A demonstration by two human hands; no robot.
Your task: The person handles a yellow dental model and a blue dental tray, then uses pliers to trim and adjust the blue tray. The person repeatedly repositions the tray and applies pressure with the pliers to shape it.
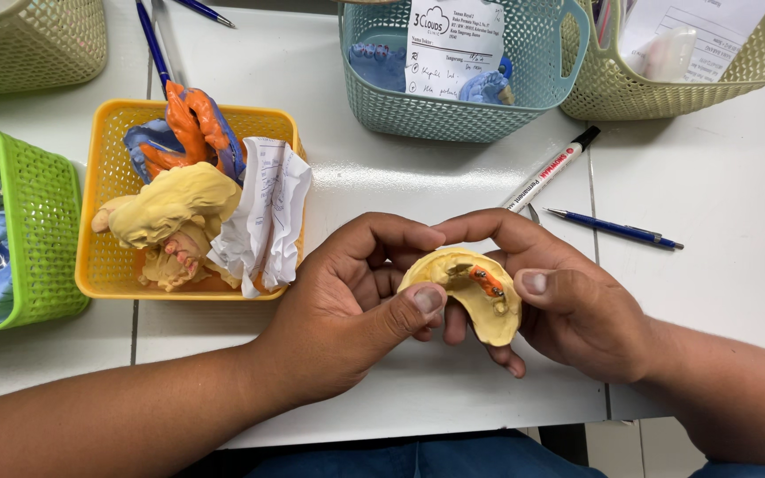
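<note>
Yellow plaster, a cast [471, 305] with an orange part on top, was pinched between the left hand [356, 305] and the right hand [568, 310] above the table's [719, 186] near edge. More casts waited in the yellow basket [99, 221], so much work seemed left.

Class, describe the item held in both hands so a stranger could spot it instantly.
Start at the white table, then find the left hand and right hand meeting near its front edge. Between them sits a pale yellow horseshoe-shaped dental cast. Unlike the casts in the yellow plastic basket, it carries a small orange patch.
</note>
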